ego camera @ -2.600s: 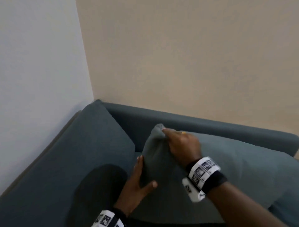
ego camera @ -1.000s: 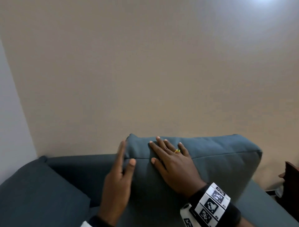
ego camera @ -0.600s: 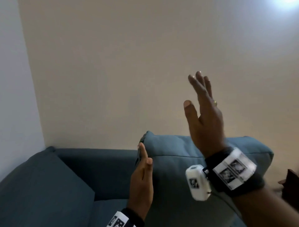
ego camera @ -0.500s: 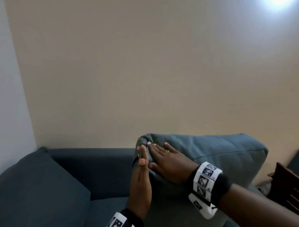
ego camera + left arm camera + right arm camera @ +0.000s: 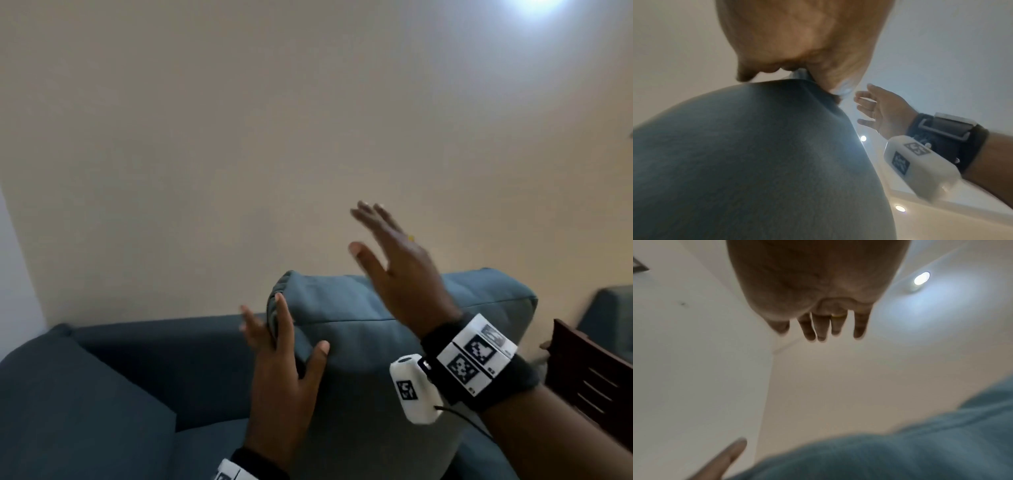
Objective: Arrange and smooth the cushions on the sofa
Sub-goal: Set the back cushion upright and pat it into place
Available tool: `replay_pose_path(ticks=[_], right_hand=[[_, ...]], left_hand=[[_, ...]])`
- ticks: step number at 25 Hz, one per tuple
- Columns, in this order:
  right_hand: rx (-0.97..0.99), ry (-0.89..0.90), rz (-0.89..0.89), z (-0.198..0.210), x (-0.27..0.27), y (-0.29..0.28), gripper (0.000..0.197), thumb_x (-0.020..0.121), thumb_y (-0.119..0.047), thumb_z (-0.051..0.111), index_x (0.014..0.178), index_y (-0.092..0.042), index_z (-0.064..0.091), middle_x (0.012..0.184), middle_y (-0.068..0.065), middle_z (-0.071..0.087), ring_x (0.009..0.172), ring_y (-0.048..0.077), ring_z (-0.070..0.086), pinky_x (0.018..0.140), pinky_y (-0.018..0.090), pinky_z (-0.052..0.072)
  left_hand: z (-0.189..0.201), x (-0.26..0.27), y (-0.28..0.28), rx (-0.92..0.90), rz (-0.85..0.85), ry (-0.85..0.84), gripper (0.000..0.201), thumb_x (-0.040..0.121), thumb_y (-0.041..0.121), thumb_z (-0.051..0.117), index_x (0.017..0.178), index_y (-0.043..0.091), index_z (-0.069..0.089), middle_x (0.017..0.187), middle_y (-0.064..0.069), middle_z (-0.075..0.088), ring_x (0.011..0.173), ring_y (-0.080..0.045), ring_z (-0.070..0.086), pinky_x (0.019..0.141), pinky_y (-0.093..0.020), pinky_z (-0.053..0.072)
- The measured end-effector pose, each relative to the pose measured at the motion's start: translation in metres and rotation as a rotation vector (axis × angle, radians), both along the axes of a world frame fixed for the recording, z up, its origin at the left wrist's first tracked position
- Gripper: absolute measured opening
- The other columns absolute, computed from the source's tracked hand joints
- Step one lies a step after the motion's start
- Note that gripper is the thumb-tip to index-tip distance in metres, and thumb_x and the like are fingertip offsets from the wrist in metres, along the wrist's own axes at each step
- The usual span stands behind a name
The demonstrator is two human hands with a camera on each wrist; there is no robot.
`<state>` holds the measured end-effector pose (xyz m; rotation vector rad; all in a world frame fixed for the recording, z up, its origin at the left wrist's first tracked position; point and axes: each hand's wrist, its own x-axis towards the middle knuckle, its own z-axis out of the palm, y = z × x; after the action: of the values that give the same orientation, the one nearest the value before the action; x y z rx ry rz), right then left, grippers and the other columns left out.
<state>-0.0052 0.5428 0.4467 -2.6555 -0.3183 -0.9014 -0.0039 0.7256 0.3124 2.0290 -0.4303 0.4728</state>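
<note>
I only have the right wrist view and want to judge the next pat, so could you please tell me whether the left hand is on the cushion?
Observer: Yes. In the head view the left hand rests against the cushion's left edge, with straight fingers along the side and the thumb on the front face.
Operator: Thank you. Is that cushion standing or lying flat?
Observer: It stands upright on the seat, in front of the sofa back.
Operator: Is there another cushion nearby?
Observer: Yes, a second cushion sits at the sofa's left end, apart from this one.
</note>
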Motion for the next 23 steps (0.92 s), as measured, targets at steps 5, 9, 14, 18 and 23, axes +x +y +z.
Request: replay_pose_path(ticks=[5, 9, 14, 18, 23], right_hand=[[-0.393, 0.334, -0.032, -0.047, -0.01, -0.028, 0.072, 0.099, -0.065, 0.0, 0.162, -0.032, 0.011, 0.17, -0.005, 0.007, 0.156, 0.014, -0.004, 0.122, 0.046, -0.013], [-0.104, -0.001, -0.118, -0.016, -0.02, -0.065, 0.063, 0.102, -0.049, 0.023, 0.16, -0.026, 0.025, 0.168, -0.009, 0.009, 0.157, 0.014, 0.0, 0.126, 0.038, 0.003], [-0.187, 0.158, -0.078, -0.03, -0.017, -0.12, 0.065, 0.106, -0.051, 0.028, 0.163, -0.027, 0.008, 0.168, -0.008, 0.004, 0.156, 0.01, 0.003, 0.127, 0.044, 0.002], [-0.278, 0.103, -0.121, -0.044, -0.041, -0.141, 0.06, 0.103, -0.053, 0.032, 0.156, -0.025, 0.035, 0.165, -0.001, 0.029, 0.155, 0.016, 0.008, 0.126, 0.048, 0.012], [-0.04, -0.025, -0.287, -0.026, -0.038, -0.193, 0.061, 0.099, -0.055, 0.033, 0.153, -0.027, 0.041, 0.156, -0.004, 0.045, 0.149, 0.016, 0.035, 0.123, 0.048, 0.018]], left_hand=[[0.02, -0.02, -0.032, 0.703, 0.255, -0.344, 0.06, 0.095, 0.023, 0.035, 0.153, 0.007, 0.035, 0.164, -0.024, 0.019, 0.15, -0.048, 0.017, 0.111, -0.078, -0.007], [0.021, -0.014, -0.062, 0.794, 0.091, -0.455, 0.059, 0.087, 0.012, 0.037, 0.144, 0.001, 0.048, 0.156, -0.022, 0.033, 0.141, -0.044, 0.041, 0.121, -0.059, 0.001], [0.025, -0.028, -0.102, 0.904, -0.02, -0.282, 0.104, 0.077, 0.083, 0.042, 0.155, 0.014, 0.038, 0.164, -0.012, 0.024, 0.151, -0.036, 0.026, 0.119, -0.061, 0.014], [0.039, -0.035, -0.133, 0.954, 0.012, -0.238, 0.134, 0.051, 0.099, 0.043, 0.154, 0.014, 0.036, 0.165, -0.01, 0.026, 0.153, -0.035, 0.02, 0.111, -0.08, 0.005], [0.039, -0.035, -0.169, 0.933, -0.032, -0.264, 0.127, 0.06, 0.098, 0.04, 0.155, 0.014, 0.037, 0.164, -0.006, 0.028, 0.152, -0.03, 0.027, 0.118, -0.066, 0.018]])
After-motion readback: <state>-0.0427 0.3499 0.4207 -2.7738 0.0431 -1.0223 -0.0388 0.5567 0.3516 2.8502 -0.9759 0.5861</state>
